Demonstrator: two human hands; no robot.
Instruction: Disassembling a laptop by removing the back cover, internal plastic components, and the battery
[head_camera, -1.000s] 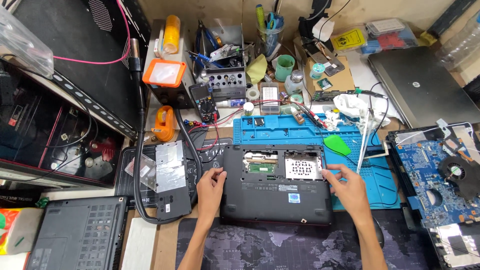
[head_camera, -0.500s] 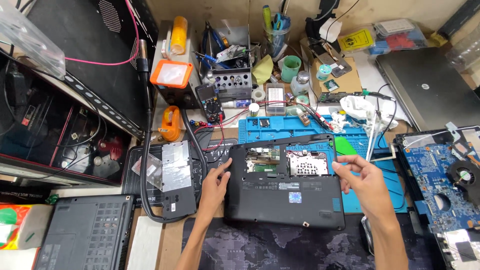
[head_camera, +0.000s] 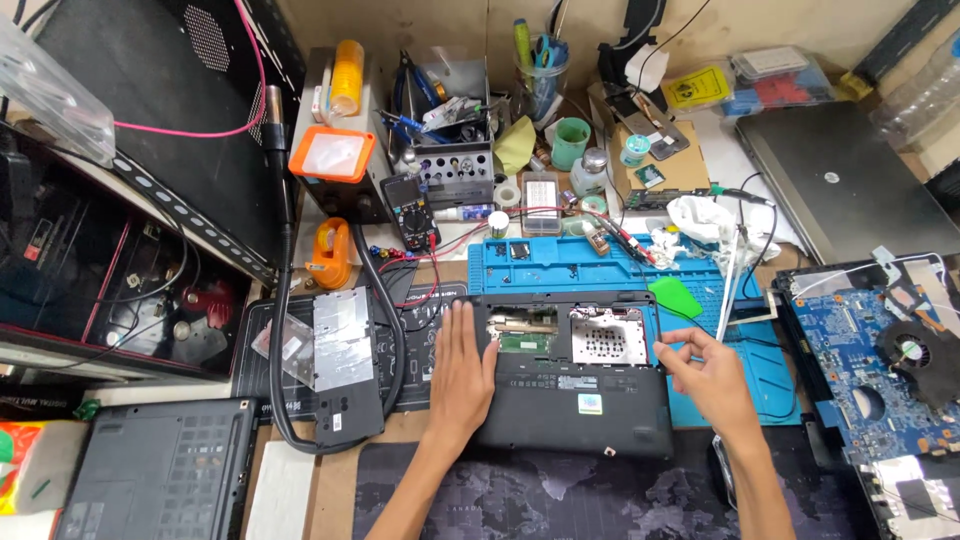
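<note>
The left hand (head_camera: 462, 368) lies flat with fingers together and stretched forward, its palm pressing the left edge of an upturned black laptop (head_camera: 575, 385). The right hand (head_camera: 708, 372) sits at the laptop's right edge, fingers curled, thumb and forefinger drawn close at the corner of the case; whether they pinch something small cannot be told. The laptop lies between the two hands, bottom side up, with two bays open near its far edge: a green memory board (head_camera: 523, 343) in the left bay and a perforated metal plate (head_camera: 606, 338) in the right.

Under the laptop's far half is a blue work mat (head_camera: 590, 262), and a green plastic pry tool (head_camera: 675, 297) rests on it just beyond the right hand. The near edge of the laptop sits on a dark desk mat with a map print (head_camera: 540, 495). To the left of the left hand, a black slab with silver foil (head_camera: 342, 365) lies on the surface, with a thick black cable (head_camera: 283, 330) looping around it. Further left is another closed dark laptop (head_camera: 160, 470). Well to the right lies a bare blue circuit board with a fan (head_camera: 880, 365). At the back stand a multimeter (head_camera: 408, 212), a green cup (head_camera: 570, 143) and a tool rack (head_camera: 455, 170).
</note>
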